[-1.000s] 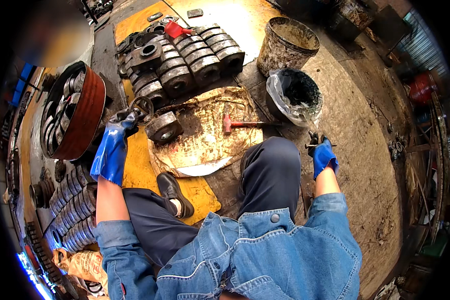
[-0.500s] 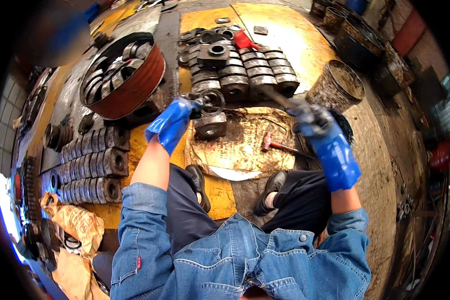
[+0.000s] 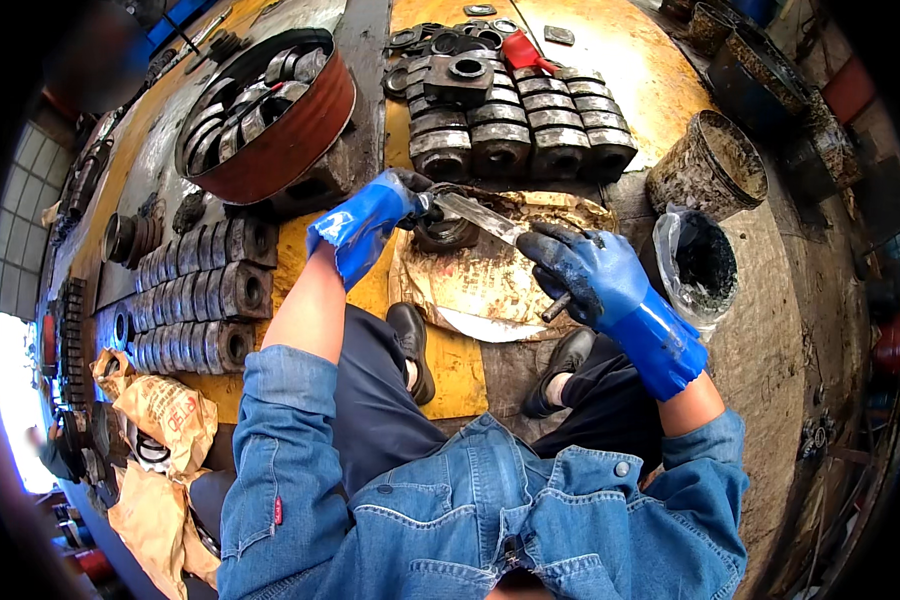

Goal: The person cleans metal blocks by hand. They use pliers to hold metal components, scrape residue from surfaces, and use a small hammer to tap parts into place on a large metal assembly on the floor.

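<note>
Got rows of metal blocks point(image 3: 190, 310) at mid-left, red drum point(image 3: 300, 145) at upper left. Just above centre, left hand point(image 3: 410, 195) pinching narrow on dark ring point(image 3: 450, 188). Then flat blade point(image 3: 482, 216), tip up by ring, can't tell if touching, held snug in right hand point(image 3: 580, 270), right of centre. Black bucket point(image 3: 708, 225) farther right.

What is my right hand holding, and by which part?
Your right hand holds a flat-bladed tool by its handle, whose dark end sticks out below the hand.

Blue scallop-cuffed gloves point(image 3: 650, 335) accompany a denim jacket point(image 3: 420, 505), dark trousers point(image 3: 375, 390) and black shoes point(image 3: 408, 340).
</note>
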`<state>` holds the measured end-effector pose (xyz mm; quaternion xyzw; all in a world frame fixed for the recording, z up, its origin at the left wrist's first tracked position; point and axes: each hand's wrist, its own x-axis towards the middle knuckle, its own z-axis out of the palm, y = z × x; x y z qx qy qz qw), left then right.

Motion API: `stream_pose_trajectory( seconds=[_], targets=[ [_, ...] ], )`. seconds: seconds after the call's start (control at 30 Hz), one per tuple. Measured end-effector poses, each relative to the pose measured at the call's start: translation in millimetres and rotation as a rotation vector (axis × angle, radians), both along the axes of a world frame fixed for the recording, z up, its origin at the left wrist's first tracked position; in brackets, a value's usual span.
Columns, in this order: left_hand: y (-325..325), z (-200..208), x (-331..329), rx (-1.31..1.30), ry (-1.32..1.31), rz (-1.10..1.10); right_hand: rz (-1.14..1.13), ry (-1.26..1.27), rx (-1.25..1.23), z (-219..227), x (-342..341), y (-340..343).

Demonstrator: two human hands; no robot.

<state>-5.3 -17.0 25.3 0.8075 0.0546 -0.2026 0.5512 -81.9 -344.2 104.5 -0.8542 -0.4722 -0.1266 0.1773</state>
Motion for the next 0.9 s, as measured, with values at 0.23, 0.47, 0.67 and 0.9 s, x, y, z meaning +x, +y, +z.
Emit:
stream_pose_trajectory(
  seconds=[0.23, 0.47, 0.67, 0.9],
  targets=[
    [3.5, 0.0, -0.8, -0.003, 0.002, -0.129, -0.031, 0.064, -0.023, 4.4, -1.7, 5.2],
    [11.1, -4.7, -0.6, -0.076, 0.017, -0.112, -0.027, 0.083, -0.030, -0.2, 2.7, 8.3],
    [4.3, 0.2, -4.5, 0.056, 0.016, -0.153, 0.007, 0.117, 0.078, -16.1, 15.4, 0.3],
    [-0.4, 2.4, -7.5, 0.111, -0.047, -0.124, 0.037, 0.659, 0.161, -29.0, 35.4, -9.2]
  ],
)
